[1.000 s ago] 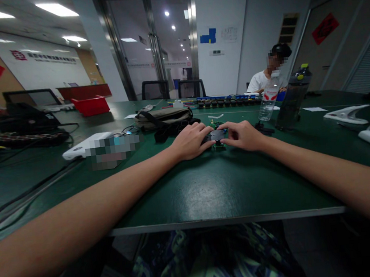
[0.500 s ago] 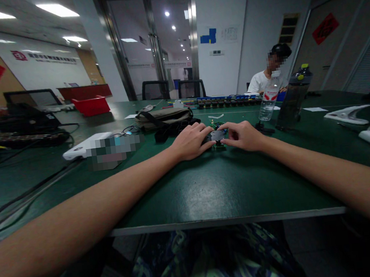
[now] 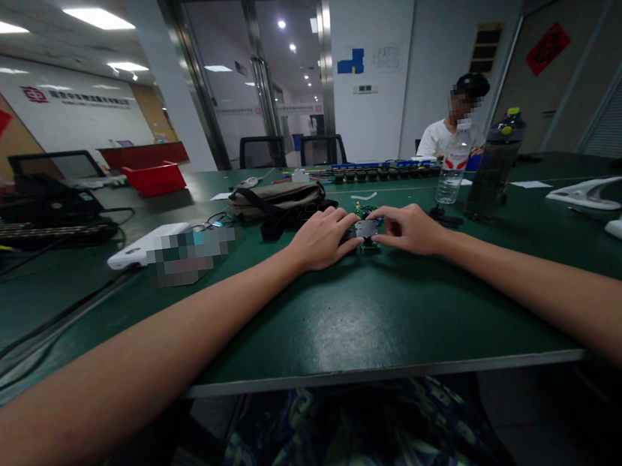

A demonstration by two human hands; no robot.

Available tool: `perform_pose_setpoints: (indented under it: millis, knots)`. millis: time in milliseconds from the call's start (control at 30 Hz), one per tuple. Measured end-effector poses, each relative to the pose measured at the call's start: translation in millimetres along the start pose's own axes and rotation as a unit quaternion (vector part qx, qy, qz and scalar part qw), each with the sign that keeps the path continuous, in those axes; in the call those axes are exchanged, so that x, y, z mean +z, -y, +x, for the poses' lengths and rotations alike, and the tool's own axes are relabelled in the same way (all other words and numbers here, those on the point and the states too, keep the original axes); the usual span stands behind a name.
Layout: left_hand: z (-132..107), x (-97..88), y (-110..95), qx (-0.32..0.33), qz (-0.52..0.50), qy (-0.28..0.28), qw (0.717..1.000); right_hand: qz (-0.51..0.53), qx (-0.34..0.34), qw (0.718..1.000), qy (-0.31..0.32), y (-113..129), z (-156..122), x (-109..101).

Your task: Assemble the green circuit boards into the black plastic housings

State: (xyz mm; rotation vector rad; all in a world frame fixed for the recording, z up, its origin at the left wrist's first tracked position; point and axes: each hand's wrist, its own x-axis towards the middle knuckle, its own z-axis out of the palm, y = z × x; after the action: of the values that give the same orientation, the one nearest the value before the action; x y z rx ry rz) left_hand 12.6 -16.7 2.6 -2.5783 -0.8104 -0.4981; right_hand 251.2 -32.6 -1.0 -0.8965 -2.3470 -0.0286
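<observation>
A small green circuit board with a grey square part on top (image 3: 366, 231) lies on the dark green table (image 3: 355, 318). My left hand (image 3: 320, 238) rests on the table at the board's left side, fingers curled and fingertips pressed on it. My right hand (image 3: 409, 228) holds the board's right side with thumb and fingers pinched. Both forearms stretch out over the table's near edge.
A tan bag (image 3: 275, 196) lies just behind the hands. A clear water bottle (image 3: 450, 167) and a dark bottle (image 3: 489, 166) stand to the right. White devices (image 3: 583, 192) lie far right, cables and black equipment (image 3: 32, 229) at left. Another person (image 3: 453, 121) sits across.
</observation>
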Motion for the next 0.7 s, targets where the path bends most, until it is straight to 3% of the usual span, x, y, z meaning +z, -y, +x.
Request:
perform_pose_setpoints:
  millis: [700]
  knots:
    - [-0.3, -1.1, -1.1, 0.001, 0.001, 0.002, 1.0, -0.001, -0.001, 1.0, 0.0, 0.3, 0.0, -0.1]
